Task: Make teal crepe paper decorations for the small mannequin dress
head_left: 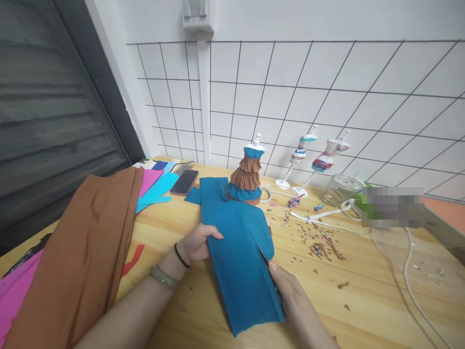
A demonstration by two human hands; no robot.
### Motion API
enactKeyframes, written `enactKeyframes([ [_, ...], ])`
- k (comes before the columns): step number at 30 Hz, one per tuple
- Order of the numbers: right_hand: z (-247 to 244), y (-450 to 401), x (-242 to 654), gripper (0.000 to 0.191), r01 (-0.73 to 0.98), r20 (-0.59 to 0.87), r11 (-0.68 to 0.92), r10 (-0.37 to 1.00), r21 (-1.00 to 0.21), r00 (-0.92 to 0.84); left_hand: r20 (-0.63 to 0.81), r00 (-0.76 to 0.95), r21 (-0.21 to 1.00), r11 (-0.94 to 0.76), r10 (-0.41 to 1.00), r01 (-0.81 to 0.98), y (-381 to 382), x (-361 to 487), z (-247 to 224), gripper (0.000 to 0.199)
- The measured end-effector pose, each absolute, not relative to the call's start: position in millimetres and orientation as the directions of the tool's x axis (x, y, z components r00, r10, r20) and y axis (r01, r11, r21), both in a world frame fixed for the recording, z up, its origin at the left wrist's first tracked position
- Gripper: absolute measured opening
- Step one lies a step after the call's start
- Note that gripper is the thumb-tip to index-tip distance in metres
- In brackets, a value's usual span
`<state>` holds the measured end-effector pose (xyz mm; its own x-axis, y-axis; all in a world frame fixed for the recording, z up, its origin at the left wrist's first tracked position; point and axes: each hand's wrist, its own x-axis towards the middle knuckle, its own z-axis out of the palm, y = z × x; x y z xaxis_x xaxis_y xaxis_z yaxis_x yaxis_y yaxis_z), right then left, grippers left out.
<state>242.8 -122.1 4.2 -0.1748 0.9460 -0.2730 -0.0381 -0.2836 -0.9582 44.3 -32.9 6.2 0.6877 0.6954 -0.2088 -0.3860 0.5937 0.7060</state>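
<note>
A long piece of blue crepe paper is held above the table in front of me. My left hand pinches its left edge, thumb on top and fingers underneath. On the other side my right hand is closed around scissors, mostly hidden by the paper and my fingers. Their thin dark blade shows in a slit along the paper's right part. Just behind the paper stands a small dress form clad in ruffled brown and blue crepe paper.
Brown crepe paper and pink and light-blue sheets lie at left, near a phone. Two more dress forms, a glass jar and a white cable are at right, with paper scraps scattered.
</note>
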Motion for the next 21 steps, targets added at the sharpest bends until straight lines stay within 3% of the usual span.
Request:
enactKeyframes([
  [16, -3.0, -120.6, 245.4, 0.046, -0.023, -0.249, -0.255, 0.959, -0.967, -0.135, -0.208, 0.711, 0.691, 0.615, 0.672, -0.380, -32.6, 43.4, 5.3, 0.048],
  [21, -3.4, -121.6, 244.8, 0.048, -0.093, -0.296, -0.312, 0.943, -0.945, -0.153, -0.200, 0.696, 0.697, 0.600, 0.689, -0.393, -32.2, 43.9, 5.2, 0.048],
])
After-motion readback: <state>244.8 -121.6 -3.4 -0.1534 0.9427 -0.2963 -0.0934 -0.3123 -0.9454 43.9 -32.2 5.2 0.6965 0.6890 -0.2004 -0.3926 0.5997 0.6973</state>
